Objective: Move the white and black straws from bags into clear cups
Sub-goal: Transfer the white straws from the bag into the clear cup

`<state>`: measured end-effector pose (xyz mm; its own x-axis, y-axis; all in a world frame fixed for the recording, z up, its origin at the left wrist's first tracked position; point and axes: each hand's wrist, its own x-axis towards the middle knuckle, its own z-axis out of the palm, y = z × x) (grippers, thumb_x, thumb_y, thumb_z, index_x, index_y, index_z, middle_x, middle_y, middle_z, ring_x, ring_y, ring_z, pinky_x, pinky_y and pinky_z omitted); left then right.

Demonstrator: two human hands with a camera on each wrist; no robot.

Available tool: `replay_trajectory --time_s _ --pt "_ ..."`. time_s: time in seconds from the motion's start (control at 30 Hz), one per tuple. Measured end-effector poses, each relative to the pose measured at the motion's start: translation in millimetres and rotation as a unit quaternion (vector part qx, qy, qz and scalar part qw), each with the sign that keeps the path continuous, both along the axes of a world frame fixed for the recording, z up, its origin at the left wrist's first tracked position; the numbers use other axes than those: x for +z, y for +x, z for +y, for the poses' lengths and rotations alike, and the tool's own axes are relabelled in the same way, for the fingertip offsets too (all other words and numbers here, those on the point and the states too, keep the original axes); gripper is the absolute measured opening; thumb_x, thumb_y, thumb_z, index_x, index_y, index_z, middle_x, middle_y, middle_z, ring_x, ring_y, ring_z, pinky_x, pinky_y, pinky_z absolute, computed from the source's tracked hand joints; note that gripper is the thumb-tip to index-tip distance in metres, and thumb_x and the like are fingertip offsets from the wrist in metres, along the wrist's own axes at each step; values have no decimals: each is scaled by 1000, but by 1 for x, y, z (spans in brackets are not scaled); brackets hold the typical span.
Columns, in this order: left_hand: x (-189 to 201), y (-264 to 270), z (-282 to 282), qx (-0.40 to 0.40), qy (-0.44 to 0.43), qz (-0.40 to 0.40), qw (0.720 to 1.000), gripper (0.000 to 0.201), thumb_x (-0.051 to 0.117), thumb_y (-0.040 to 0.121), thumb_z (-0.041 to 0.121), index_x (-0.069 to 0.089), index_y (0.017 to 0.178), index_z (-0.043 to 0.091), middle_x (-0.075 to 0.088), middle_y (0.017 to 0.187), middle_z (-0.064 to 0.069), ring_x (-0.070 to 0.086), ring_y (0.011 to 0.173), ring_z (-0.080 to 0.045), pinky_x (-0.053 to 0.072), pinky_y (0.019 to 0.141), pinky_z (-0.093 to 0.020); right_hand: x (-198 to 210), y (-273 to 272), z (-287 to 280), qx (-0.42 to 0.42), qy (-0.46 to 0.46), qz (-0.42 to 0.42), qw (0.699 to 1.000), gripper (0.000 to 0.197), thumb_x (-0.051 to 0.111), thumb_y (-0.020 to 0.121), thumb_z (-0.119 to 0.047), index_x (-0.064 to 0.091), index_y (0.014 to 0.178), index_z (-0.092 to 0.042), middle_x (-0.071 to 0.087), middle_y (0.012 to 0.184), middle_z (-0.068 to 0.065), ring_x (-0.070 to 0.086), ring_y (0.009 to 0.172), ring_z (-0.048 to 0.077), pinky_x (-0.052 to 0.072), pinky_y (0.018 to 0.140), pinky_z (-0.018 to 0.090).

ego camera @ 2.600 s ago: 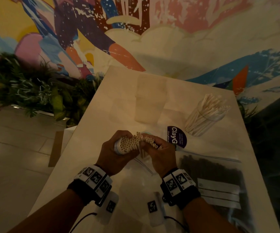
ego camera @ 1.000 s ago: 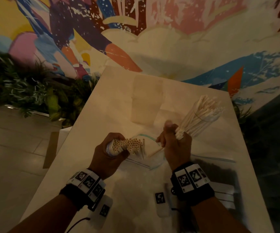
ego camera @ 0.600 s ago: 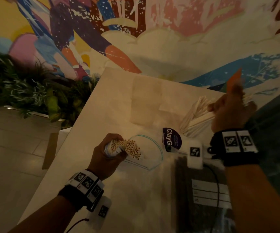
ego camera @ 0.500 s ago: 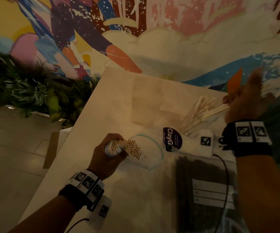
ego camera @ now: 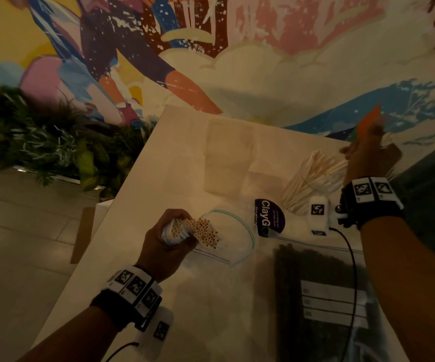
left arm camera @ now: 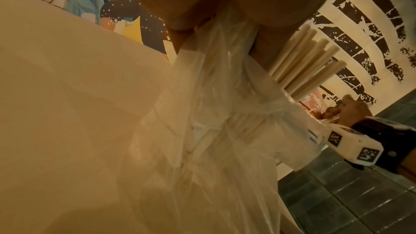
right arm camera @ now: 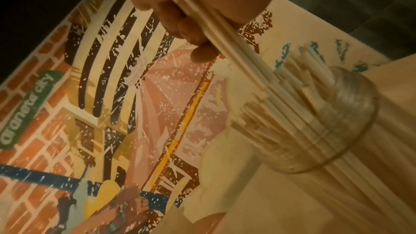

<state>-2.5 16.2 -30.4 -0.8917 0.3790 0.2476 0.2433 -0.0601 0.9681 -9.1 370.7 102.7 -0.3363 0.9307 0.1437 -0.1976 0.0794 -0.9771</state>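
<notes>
My left hand [ego camera: 166,241] grips a clear zip bag [left arm camera: 216,131] bunched around a bundle of white straws [ego camera: 206,232], whose open ends stick out of the bag's mouth [left arm camera: 308,58]. My right hand [ego camera: 367,158] is raised at the table's far right and grips a few white straws [right arm camera: 227,42], their lower ends inside a clear cup [right arm camera: 333,131] packed with white straws [ego camera: 313,178]. A second zip bag holding black straws [ego camera: 315,278] lies flat near my right forearm.
The pale table [ego camera: 185,158] ends at a painted mural wall [ego camera: 263,61]. Plants [ego camera: 41,142] and a tiled floor lie to the left. A dark round ClayGo sticker [ego camera: 269,216] lies beside the cup. A cable [ego camera: 352,257] runs from my right wrist across the black-straw bag.
My right hand pulled a few white straws from the bundle in my left hand and carried them right, into the cup. My left hand stayed put, holding the bag.
</notes>
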Motion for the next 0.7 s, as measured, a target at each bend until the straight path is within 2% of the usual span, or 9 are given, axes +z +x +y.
replay_trajectory --time_s 0.1,0.17,0.27,0.33,0.4,0.47,0.57,0.63,0.7 --pt "-2 0 -1 3 5 -11 1000 36 79 63 42 58 92 44 65 96 12 66 87 -17 56 76 -39 -15 -4 13 17 54 -53 997 53 45 94 -54 65 104 -6 52 44 -5 46 43 8 43 55 23" --pt "-2 0 -1 0 13 -20 1000 37 81 63 43 58 92 42 65 96 10 66 88 -23 56 76 -44 -24 -5 21 38 93 -116 988 66 40 91 -64 69 96 -5 64 71 4 55 61 10 44 67 21" --pt "-2 -1 0 4 11 -20 1000 35 76 64 32 58 91 44 65 95 11 66 88 -23 56 76 -47 -32 -5 33 58 125 -270 953 77 22 84 -79 66 110 -22 62 115 17 57 101 30 40 89 41" --pt "-2 -1 0 4 5 -21 1000 35 75 64 31 58 92 44 66 96 10 66 88 -24 56 77 -48 -32 -5 36 79 119 -386 911 96 12 78 -85 44 138 -18 43 143 18 42 127 38 28 107 55" --pt "-1 -2 1 4 1 -18 1000 35 74 64 32 58 92 44 65 96 11 66 87 -21 56 77 -45 -32 -6 35 96 157 -457 870 89 19 85 -76 19 149 -14 23 155 18 25 139 39 18 113 58" --pt "-1 -2 1 3 2 -19 1000 36 74 63 32 58 92 45 65 96 13 66 86 -16 57 76 -40 -31 -5 33 81 186 -439 875 95 34 82 -74 7 151 -14 15 157 16 19 142 39 17 114 58" --pt "-1 -2 1 4 8 -24 1000 37 75 63 30 58 93 45 65 97 12 66 86 -17 57 76 -43 -35 -4 38 -14 260 -292 920 94 52 84 -62 5 152 -16 12 159 10 20 144 29 23 116 46" --pt "-3 -3 0 6 1 -26 1000 36 76 63 32 58 93 44 65 97 10 66 88 -21 56 77 -48 -35 -4 38 -28 331 -255 908 76 49 92 -48 14 151 -16 17 157 12 25 142 26 27 113 40" --pt "-4 -3 0 5 3 -20 1000 37 79 64 42 58 94 46 65 97 13 66 88 -18 56 78 -44 -39 -7 39 32 361 -363 858 57 38 99 -43 25 147 -17 25 154 15 30 139 32 27 111 44"
